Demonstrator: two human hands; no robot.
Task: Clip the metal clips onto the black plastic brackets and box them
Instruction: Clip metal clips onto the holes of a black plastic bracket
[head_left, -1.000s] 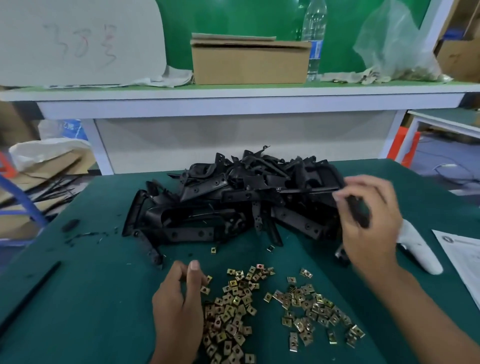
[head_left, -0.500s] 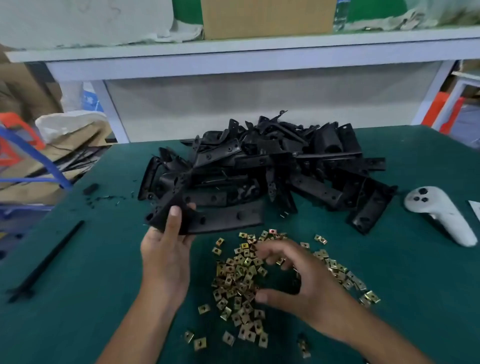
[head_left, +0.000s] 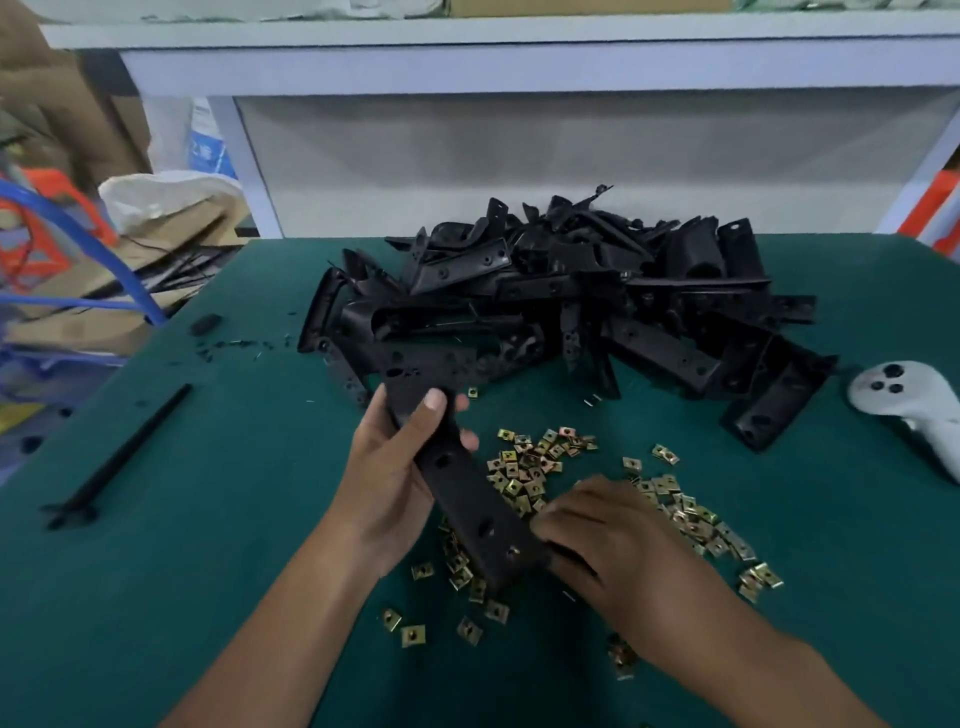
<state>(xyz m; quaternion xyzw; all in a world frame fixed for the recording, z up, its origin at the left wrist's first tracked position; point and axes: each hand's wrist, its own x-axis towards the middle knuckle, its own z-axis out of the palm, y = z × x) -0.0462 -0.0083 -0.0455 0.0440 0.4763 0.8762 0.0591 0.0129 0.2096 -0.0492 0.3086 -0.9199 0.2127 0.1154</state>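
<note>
Head view: the left hand (head_left: 395, 483) grips a long black plastic bracket (head_left: 467, 499), thumb on top, holding it slanted above a green mat (head_left: 182, 571). The right hand (head_left: 613, 545) has curled fingers at the bracket's near end; whether they pinch a clip is hidden. Brass-coloured metal clips (head_left: 524, 467) lie scattered beneath. A heap of brackets (head_left: 571, 301) sits behind, a white controller (head_left: 904, 400) at right

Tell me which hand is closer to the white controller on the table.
Right. The right hand sits at the bracket's near end among the metal clips, toward the white controller. The left hand grips the bracket farther left. Neither touches the controller.
</note>
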